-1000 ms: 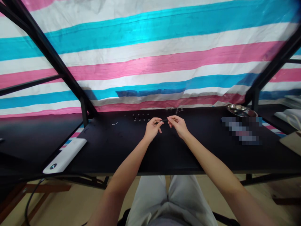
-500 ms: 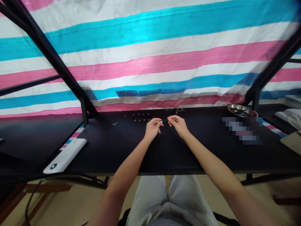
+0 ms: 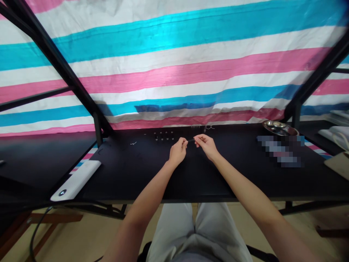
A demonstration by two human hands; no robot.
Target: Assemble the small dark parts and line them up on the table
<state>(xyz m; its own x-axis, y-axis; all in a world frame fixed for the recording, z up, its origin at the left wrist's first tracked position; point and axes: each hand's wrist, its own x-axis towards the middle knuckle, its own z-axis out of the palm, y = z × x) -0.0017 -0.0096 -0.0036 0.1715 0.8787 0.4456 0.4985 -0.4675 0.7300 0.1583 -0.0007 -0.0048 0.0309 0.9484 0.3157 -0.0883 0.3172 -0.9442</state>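
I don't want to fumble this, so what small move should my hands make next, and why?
Perhaps give the thin dark rod-shaped piece, material unclear, a slight twist with your left hand while your right hand steadies it. The left is curled at one end, the right pinches the other, and the middle spans the gap, so a small turn looks controllable.

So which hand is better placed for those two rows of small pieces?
Probably the left hand: it's nearer the two rows of small pieces than the right hand. Both hold the slim black piece, so the left would need to let go.
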